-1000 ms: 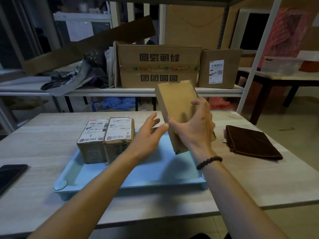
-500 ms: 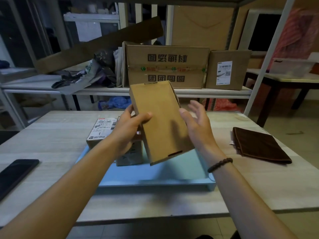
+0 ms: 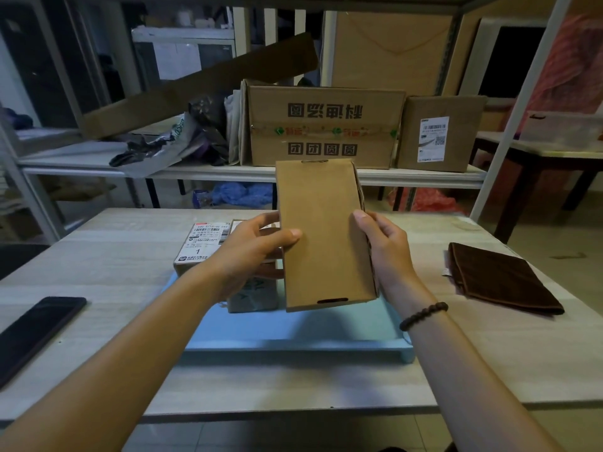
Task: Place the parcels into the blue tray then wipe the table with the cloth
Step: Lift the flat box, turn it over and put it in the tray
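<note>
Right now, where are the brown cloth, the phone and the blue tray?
brown cloth [image 3: 501, 278]: head view, middle of its folded top.
phone [image 3: 36, 336]: head view, middle of its screen.
blue tray [image 3: 293, 352]: head view, near rim.

I see plain brown parcel [image 3: 323, 236] upright, raised over blue tray [image 3: 293, 334], gripped by my left hand [image 3: 248, 252] and right hand [image 3: 381, 249]. Two labelled parcels [image 3: 204, 246] side by side in tray's left rear. Dark brown cloth [image 3: 499, 282] folded flat on table [image 3: 98, 256], right of tray.
</note>
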Demonstrator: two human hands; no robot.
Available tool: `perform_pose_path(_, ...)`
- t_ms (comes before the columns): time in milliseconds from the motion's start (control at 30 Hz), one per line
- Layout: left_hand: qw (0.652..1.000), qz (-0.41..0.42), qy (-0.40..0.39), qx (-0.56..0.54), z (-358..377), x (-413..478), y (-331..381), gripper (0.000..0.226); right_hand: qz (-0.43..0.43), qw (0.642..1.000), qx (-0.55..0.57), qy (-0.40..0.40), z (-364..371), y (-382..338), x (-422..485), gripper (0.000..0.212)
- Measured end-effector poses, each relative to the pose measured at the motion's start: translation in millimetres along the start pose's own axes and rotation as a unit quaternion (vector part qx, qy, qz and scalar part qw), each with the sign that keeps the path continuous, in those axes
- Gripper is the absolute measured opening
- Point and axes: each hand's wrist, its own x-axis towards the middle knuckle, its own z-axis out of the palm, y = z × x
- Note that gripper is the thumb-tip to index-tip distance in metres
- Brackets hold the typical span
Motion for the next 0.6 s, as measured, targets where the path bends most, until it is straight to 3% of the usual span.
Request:
perform_pose_path(367,0.999,-0.018,-0.004,-0.031,-0.2,-0.7,-1.8,0.047,-0.012,0.999,0.001,-0.029,-7.7,0.3,0.0,0.020)
perform_pose_path(533,0.995,0.070,0.036,-0.053,5.0,0.8,0.8,0.051,-0.055,0.994,0.073,-0.060,-7.5,-3.2,0.9,0.035)
perform_pose_path(600,0.989,0.133,0.056,-0.035,6.6,3.1,-0.1,0.052,-0.020,0.988,0.139,-0.056,-7.6,-3.8,3.9,0.039)
